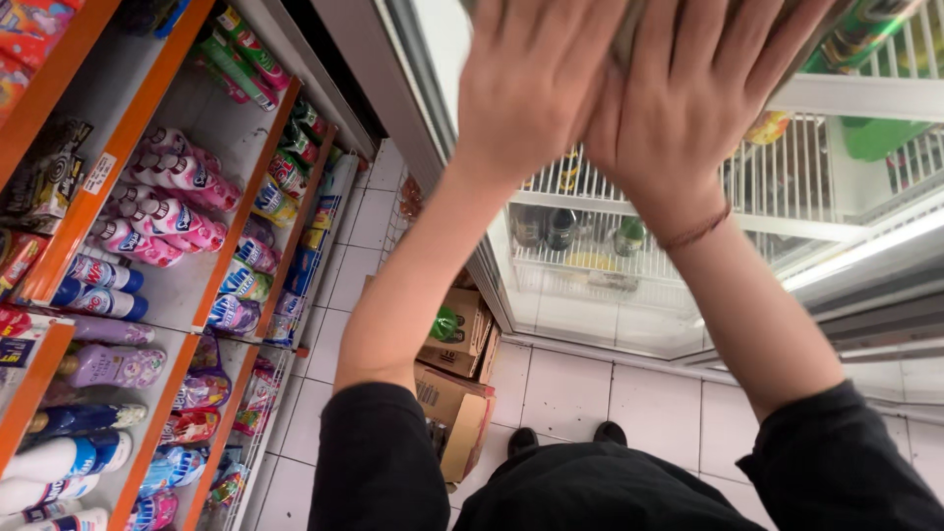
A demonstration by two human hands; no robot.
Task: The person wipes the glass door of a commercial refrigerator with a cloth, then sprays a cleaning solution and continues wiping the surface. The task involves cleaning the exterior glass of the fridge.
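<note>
Both hands are raised high, side by side, backs toward the camera. The left hand (536, 74) lies flat with its fingers stretched upward and close together; the right hand (693, 93) sits just beside it, thumbs nearly touching, also flat and open. Their grip is spread rather than pinching: the palms press against a flat pale thing (629, 34) at the top edge, perhaps a carton or pack, though only a sliver shows between the fingers and I cannot tell what it is. A thin reddish cord (698, 231) circles the right wrist, and dark sleeves (379, 462) are pushed back on both forearms.

Behind the hands stands a glass-fronted cooler (610, 295) with white wire racks (777, 182) and a few dark and green bottles (560, 228) on a lower rack. On the left, orange-edged shelves (118, 157) carry rows of pink pouches (167, 211) and blue and purple bottles. Below, on the white tiled floor (570, 393), open cardboard boxes (457, 388) sit just left of the person's dark shoes (565, 436).
</note>
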